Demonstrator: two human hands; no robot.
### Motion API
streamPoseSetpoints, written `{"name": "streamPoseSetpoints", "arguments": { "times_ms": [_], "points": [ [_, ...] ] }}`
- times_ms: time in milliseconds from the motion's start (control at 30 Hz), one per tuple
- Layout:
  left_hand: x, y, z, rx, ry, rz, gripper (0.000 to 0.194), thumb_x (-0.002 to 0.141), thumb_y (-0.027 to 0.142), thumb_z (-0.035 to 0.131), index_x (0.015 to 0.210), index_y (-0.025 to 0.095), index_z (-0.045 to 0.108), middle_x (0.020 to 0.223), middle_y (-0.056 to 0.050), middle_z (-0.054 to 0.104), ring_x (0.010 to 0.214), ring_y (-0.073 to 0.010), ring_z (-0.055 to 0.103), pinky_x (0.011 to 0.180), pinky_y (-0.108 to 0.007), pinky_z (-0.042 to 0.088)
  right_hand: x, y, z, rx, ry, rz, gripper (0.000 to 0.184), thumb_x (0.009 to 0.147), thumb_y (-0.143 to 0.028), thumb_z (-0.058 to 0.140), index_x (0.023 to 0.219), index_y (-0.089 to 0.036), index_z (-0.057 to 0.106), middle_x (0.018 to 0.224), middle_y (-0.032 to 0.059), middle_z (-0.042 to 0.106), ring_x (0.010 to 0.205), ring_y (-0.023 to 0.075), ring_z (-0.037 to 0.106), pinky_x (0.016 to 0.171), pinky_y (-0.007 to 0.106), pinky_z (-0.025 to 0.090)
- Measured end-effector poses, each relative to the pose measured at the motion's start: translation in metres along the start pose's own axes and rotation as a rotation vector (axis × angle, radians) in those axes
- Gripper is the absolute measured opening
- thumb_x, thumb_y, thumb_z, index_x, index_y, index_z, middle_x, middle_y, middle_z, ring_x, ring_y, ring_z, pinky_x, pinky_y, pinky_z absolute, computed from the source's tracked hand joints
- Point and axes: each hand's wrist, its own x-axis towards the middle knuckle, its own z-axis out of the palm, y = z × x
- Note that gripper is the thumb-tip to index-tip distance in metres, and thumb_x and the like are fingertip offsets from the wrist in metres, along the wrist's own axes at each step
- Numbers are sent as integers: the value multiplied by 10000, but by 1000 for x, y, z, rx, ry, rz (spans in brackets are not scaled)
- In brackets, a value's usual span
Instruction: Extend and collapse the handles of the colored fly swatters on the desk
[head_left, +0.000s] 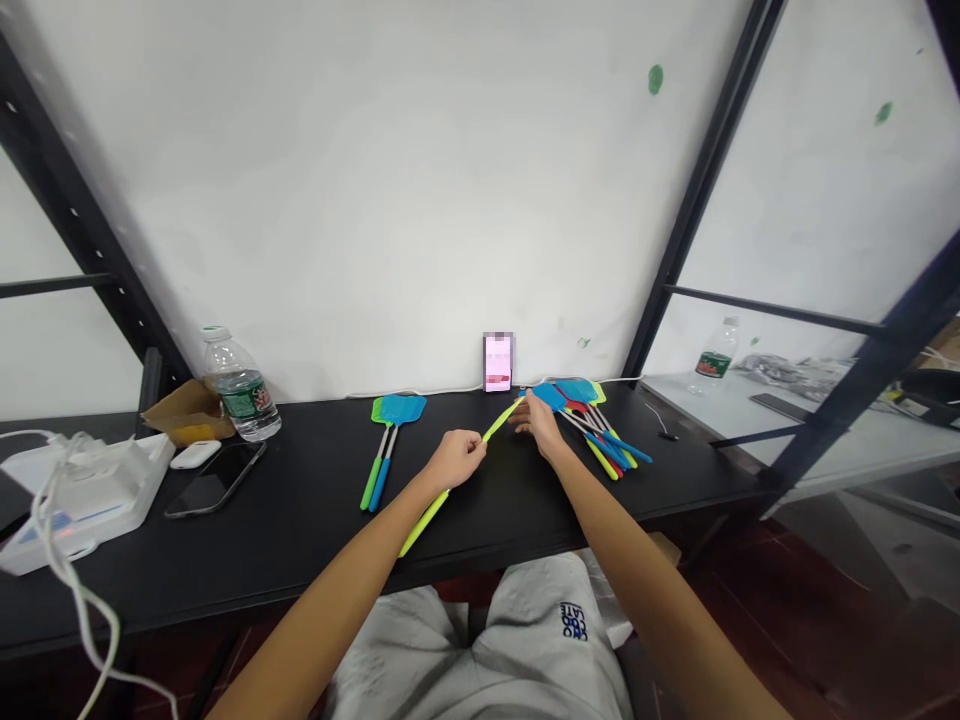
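Observation:
My left hand (455, 458) grips the yellow-green handle of a fly swatter (501, 422) that slants across the black tabletop (300, 520). My right hand (537, 420) pinches the same swatter near its blue head, beside a pile of several swatters (600, 432) with blue, red and green parts. Two more swatters (390, 440), one green and one blue, lie side by side to the left of my hands.
A phone (498, 362) leans upright against the white wall. At the left stand a water bottle (238, 388), a cardboard piece (187, 410), a dark phone (214, 480), a white earbud case (195, 455) and white boxes with cables (82, 490). A second bottle (716, 358) sits on the right bench.

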Motion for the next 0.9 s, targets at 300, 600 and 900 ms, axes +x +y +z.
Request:
{"name": "streamPoseSetpoints", "arguments": {
  "times_ms": [300,600,900],
  "points": [
    [0,0,-1,13,-16,9,331,844,358,448,567,185,391,524,47,367,530,-94,337,546,-253,220,-5,-3,0,55,-35,34,259,690,-290,574,919,-177,618,793,49,631,685,193,630,523,276,492],
    [-1,1,1,-3,-22,31,358,843,357,456,555,186,331,517,52,325,537,-87,310,544,-252,202,6,9,-6,8,-52,-109,502,512,-143,504,1000,-153,623,856,49,678,834,200,634,726,295,483],
    [-4,9,3,-46,-66,35,314,817,342,478,559,180,405,527,48,383,543,-91,354,537,-245,221,8,18,-7,-287,15,-347,114,627,-223,503,718,-196,566,724,17,622,692,185,577,674,310,462]
  ]
}}
